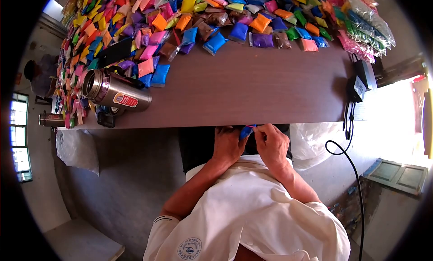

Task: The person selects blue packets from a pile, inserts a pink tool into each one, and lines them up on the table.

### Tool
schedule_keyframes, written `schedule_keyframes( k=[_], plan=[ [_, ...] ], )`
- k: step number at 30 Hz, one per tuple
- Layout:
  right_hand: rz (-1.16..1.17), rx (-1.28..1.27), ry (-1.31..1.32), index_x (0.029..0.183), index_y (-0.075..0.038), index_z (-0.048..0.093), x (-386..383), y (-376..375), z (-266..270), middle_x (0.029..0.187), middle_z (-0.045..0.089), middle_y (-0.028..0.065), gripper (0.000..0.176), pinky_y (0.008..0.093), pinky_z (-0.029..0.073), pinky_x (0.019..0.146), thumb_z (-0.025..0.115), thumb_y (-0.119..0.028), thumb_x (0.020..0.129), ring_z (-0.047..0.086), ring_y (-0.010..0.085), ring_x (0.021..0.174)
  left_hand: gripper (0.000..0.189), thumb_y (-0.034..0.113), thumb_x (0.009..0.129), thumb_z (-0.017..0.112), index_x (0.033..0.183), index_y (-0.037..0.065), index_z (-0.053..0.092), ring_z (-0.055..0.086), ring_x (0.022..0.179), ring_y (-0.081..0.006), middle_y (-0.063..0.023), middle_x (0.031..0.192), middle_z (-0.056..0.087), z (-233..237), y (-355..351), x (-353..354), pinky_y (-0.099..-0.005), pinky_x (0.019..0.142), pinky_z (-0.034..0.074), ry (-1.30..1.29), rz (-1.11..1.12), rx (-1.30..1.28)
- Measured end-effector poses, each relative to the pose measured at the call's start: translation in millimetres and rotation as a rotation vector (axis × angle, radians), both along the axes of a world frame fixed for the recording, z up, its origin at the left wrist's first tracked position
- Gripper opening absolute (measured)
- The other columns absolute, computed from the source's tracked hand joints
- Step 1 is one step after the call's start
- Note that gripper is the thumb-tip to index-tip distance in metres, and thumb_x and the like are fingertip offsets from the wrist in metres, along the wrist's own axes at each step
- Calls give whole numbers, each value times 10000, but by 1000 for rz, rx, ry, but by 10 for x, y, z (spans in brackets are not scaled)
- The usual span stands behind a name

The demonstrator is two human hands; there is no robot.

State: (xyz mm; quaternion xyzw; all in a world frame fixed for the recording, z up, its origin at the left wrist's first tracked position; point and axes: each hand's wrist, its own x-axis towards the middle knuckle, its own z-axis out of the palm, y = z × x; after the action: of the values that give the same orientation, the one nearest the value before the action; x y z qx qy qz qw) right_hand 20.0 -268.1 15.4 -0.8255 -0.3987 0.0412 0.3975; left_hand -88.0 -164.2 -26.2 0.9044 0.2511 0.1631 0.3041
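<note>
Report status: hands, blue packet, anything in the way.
Left hand grips blue packet; right hand right beside it. Packet partly hidden between hands. Table edge close ahead; no other obstruction visible.

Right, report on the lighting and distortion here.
Head view: black corners and fisheye bending at the edges; head view: glare washes out the opening at right; head view: the floor below the table lies in shade; head view: the blue packet at the left hand shows little detail.

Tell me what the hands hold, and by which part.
A small blue packet, partly hidden: the left hand holds it by its left side. The right hand is at its upper right end; whether it grips there cannot be told.
</note>
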Motion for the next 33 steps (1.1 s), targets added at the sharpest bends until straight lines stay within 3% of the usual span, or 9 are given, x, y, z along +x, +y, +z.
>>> schedule_keyframes(
  k=[6, 10, 13, 17, 20, 24, 30, 33],
  plan=[
    [-104, 69, 24, 849, -58, 586, 161, -12, 55, 674, 601, 121, 101, 375, 473, 541, 679, -90, 870, 613, 299, 595, 234, 224, 887, 652, 1019, 33, 683, 601, 1023, -378, -183, 998, 681, -63, 29, -43, -485, 973, 393, -82, 6, 5],
    [-7, 119, 114, 859, -68, 603, 172, 35, 230, 667, 608, 130, 84, 379, 483, 545, 682, -96, 859, 625, 309, 604, 218, 211, 886, 648, 1021, 43, 683, 600, 1024, -379, -176, 1001, 682, 20, 36, -42, -491, 952, 405, -100, -9, -24],
    [263, 55, -47, 822, -66, 626, 149, 83, 219, 673, 640, 129, 97, 385, 495, 545, 713, -109, 819, 643, 317, 609, 213, 208, 885, 647, 1014, 43, 684, 604, 1019, -373, -173, 998, 683, 0, 51, -36, -490, 949, 406, -115, -11, -50],
    [118, -72, -274, 758, -66, 612, 238, 160, 90, 643, 627, 122, 108, 403, 490, 546, 702, -98, 809, 631, 322, 590, 200, 208, 888, 641, 980, 37, 690, 615, 996, -365, -168, 974, 689, -25, 47, -50, -485, 954, 402, -107, -3, 23],
    [47, -61, -162, 762, -69, 596, 387, 103, 53, 684, 634, 109, 119, 428, 491, 564, 680, -137, 811, 637, 321, 665, 194, 208, 889, 640, 964, 37, 694, 618, 984, -365, -167, 955, 691, -98, 39, -55, -490, 960, 397, -103, 20, 46],
    [155, 84, -194, 787, -75, 595, 319, 85, 286, 694, 637, 90, 95, 417, 486, 577, 679, -112, 814, 630, 307, 648, 189, 210, 891, 639, 956, 41, 692, 619, 985, -361, -165, 942, 691, -49, 38, -26, -493, 964, 395, -157, 10, -5],
    [300, 16, -212, 770, -69, 593, 249, 156, 227, 656, 621, 105, 116, 417, 474, 582, 702, -91, 805, 617, 312, 630, 173, 205, 890, 643, 931, 42, 685, 618, 951, -367, -157, 895, 685, 15, 40, -41, -491, 948, 405, -180, 9, -28],
    [198, -24, -287, 763, -72, 588, 330, 167, 77, 655, 621, 105, 118, 430, 469, 593, 695, -98, 806, 619, 315, 641, 163, 198, 890, 642, 930, 44, 681, 617, 923, -372, -159, 863, 674, -4, 50, -39, -484, 919, 415, -150, -8, -43]
  ],
)
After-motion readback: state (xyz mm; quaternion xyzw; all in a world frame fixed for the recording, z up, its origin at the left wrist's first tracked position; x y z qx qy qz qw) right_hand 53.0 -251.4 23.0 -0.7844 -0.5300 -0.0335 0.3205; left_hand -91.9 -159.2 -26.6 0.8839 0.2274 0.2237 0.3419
